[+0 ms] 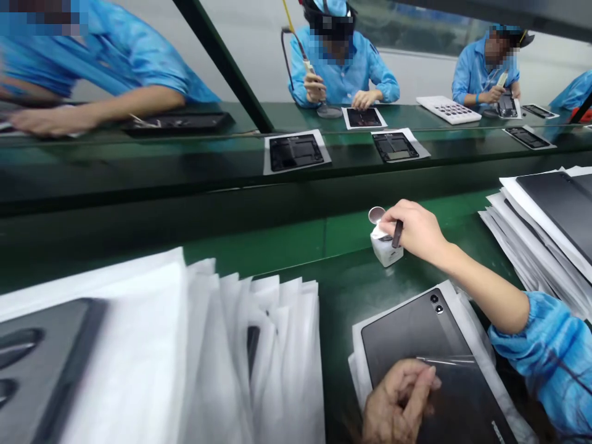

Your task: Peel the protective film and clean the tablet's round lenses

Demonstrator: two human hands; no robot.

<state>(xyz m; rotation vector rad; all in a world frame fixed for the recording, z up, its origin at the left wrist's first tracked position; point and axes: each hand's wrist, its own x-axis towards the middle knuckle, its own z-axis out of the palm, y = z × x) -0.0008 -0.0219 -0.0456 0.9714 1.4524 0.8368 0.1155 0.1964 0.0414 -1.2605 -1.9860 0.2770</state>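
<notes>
A dark grey tablet (pixel 416 333) lies back side up on white wrapping sheets (pixel 358 345), two camera lenses near its top corner. Over its lower half, my left hand (pixel 400 401) pinches the edge of a clear plastic film (pixel 448 359). My right hand (pixel 414 228) is stretched out to a small white bottle (pixel 387 251) whose round lid (pixel 376 214) is tipped open. Between the right fingers are a short dark stick (pixel 397 234) and something white, perhaps a wipe (pixel 380 232), at the bottle's mouth. The fingertips partly hide the opening.
Tall stacks of white sheets with tablets between them stand at left (pixel 250 345) and right (pixel 531 234). Beyond the green bench (pixel 342 277), a raised shelf holds opened tablet housings (pixel 296 152). Several co-workers in blue work behind it, one holding a corded tool (pixel 308 65).
</notes>
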